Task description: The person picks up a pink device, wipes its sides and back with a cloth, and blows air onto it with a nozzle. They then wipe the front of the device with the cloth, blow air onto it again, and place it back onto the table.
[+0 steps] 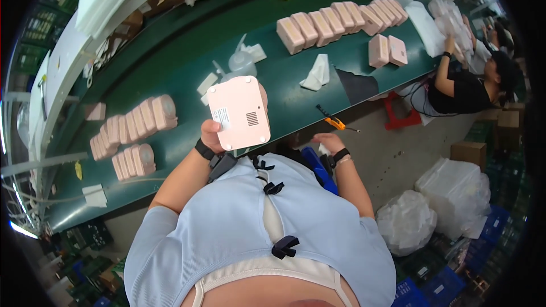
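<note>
Device point(238, 115) in pale pink, its footed underside showing, is held in the grip of the left hand point(211, 137) near the green surface point(282, 95), while the right hand point(330, 141) clasps an indistinct white item point(323, 149).

From where I stand, the light is moderate and rather even, with a bright lamp point(24, 230) at the left, soft glare on the green table point(71, 211), black corners and strongly bent outer edges.
</note>
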Action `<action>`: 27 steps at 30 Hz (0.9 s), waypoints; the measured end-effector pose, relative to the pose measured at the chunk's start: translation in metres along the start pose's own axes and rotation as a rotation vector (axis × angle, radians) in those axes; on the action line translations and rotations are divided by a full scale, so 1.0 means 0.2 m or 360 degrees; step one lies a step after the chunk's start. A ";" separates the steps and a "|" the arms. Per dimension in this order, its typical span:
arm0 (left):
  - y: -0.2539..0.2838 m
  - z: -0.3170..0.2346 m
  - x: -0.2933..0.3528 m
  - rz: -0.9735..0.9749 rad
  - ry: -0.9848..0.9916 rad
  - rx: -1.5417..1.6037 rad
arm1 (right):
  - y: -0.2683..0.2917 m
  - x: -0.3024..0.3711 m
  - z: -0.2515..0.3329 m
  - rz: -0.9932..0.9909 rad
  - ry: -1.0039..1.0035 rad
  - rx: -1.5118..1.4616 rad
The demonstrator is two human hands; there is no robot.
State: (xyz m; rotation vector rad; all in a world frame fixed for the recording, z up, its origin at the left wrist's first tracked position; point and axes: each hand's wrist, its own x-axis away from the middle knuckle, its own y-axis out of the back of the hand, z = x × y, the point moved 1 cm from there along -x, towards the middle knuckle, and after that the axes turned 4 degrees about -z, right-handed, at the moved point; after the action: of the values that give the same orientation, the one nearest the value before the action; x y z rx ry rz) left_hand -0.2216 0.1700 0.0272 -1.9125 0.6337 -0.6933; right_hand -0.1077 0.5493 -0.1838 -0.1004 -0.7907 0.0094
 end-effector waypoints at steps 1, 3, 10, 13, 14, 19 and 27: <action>0.03 0.00 -0.02 -0.0020 0.0013 -0.0042 | -0.05 0.12 0.16 0.0148 0.0087 0.0056; 0.01 0.05 -0.12 -0.0012 0.0029 -0.0061 | -0.20 0.40 0.56 0.0292 0.0322 -0.0017; -0.38 0.28 -0.57 0.0088 0.0092 -0.0371 | -0.22 0.75 1.20 0.0193 0.0778 -0.0358; -0.52 0.33 -0.75 0.0282 0.0030 -0.0403 | -0.07 0.71 1.29 0.0088 0.0707 -0.0287; -0.55 0.34 -0.80 0.0067 -0.0023 -0.0651 | 0.01 0.69 1.32 -0.0017 0.0629 -0.0342; -0.45 0.29 -0.84 -0.0387 0.0099 -0.1247 | 0.47 0.32 1.35 -0.0685 0.0929 0.0278; -0.19 0.15 -0.39 -0.0608 -0.0108 -0.1544 | 0.84 -0.37 1.28 -0.1558 0.1084 0.1593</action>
State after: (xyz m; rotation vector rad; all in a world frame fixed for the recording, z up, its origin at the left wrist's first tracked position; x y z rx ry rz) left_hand -0.2501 0.2565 0.0364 -2.9975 0.6184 -0.5894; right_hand -0.3363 0.7349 -0.0734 1.1798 -0.0226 -0.5255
